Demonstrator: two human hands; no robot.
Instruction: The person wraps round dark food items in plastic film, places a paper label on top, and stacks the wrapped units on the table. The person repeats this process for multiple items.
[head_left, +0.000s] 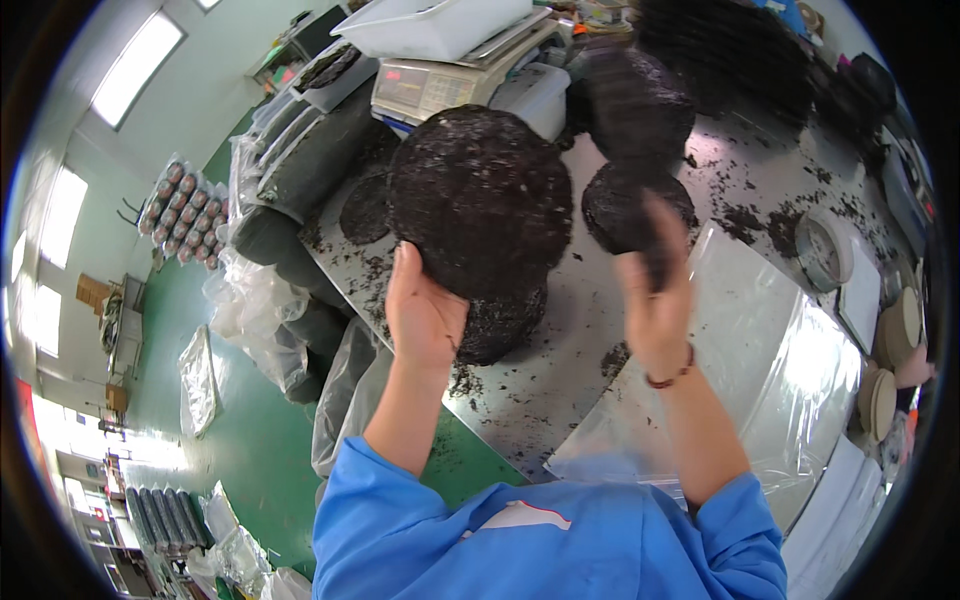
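Note:
A round, dark sheet of pressed dried seaweed or similar material (480, 199) is in my left hand (427, 311), which grips its lower left edge with the thumb in front. Below it, another dark round stack (502, 326) partly shows on the metal table (555, 375). My right hand (660, 292) is blurred, with a small dark piece (658, 259) between thumb and fingers. Just above that hand lies a smaller dark disc (626, 214), with a larger dark stack (637, 112) behind it.
A digital scale (427, 86) bearing a white plastic tray (442, 30) stands at the back. Clear plastic film (735, 375) covers the table's right side, near a metal ring (823, 247). Dark crumbs are scattered about. Bagged dark rolls (281, 244) line the left edge.

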